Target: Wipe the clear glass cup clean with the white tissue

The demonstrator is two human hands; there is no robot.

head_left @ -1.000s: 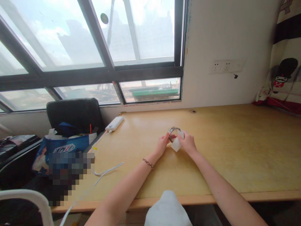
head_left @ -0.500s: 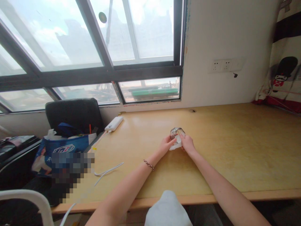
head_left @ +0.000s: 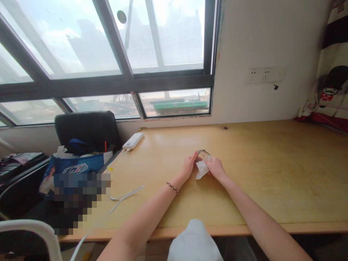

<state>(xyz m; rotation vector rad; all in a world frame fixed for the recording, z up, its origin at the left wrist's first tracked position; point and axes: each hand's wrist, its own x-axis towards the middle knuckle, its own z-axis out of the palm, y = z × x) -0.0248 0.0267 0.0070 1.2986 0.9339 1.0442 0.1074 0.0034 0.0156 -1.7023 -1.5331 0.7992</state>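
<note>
Above the middle of the wooden table [head_left: 255, 174], a small shiny item [head_left: 202, 153], brown and silvery, is held between both hands; I cannot make out what it is. My left hand [head_left: 189, 165] has its fingers closed on the item's left side. My right hand [head_left: 215, 166] is closed at its right side, pinching a white tissue or cloth [head_left: 201, 169] that hangs down between the hands. The fingertips of my right hand are partly hidden behind the tissue.
A white power bank [head_left: 133, 140] lies at the table's left edge, with a white cable [head_left: 127, 195] nearer me. Further left, a blue bag [head_left: 81, 166] rests on a black chair [head_left: 88, 128]. A window and wall stand behind.
My left hand has shifted off the white tissue to the item's left side. The tissue hangs a little lower and more spread out. The view has moved slightly.
</note>
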